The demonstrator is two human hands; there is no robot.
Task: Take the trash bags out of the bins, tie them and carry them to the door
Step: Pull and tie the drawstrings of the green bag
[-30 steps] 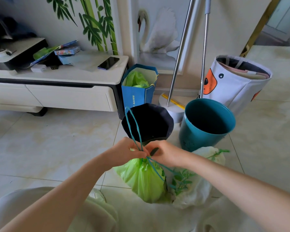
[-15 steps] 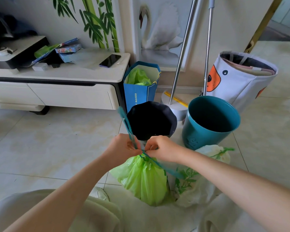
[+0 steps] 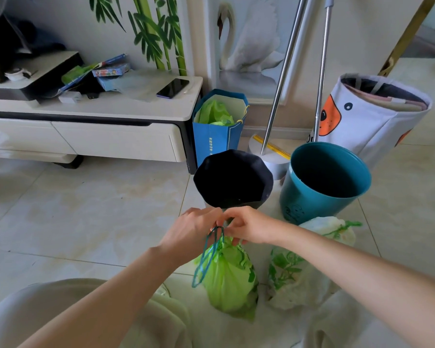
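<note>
Green plastic fills the middle of the head view: we hold a green trash bag (image 3: 230,277) by its gathered neck, its bottom resting on the tiled floor (image 3: 86,209) between our knees. Our left hand (image 3: 194,233) and right hand (image 3: 248,228) meet just above the bag, fingertips nearly touching. Both have their grip pinched on the teal drawstring (image 3: 206,257) at the neck, and the loose loops of the string hang down the bag's left side.

Just to the right of it lies a white trash bag (image 3: 309,270) with a green leaf print, its own green drawstring already knotted at the top; it rests on the floor, touching or nearly touching the green one.

Behind our hands stands a black bin (image 3: 232,179), open-mouthed with no liner that we can see. Beside it on the right is a teal bin (image 3: 324,182), tilted slightly toward us and likewise bare inside.

Further back a blue paper bag (image 3: 217,136) holds more green plastic and stands against the end of a white TV cabinet (image 3: 91,121), where a phone (image 3: 172,87) lies on top. Two metal poles (image 3: 281,79) lean against the wall, and a white fabric hamper (image 3: 372,114) with an orange beak print stands at the far right.
</note>
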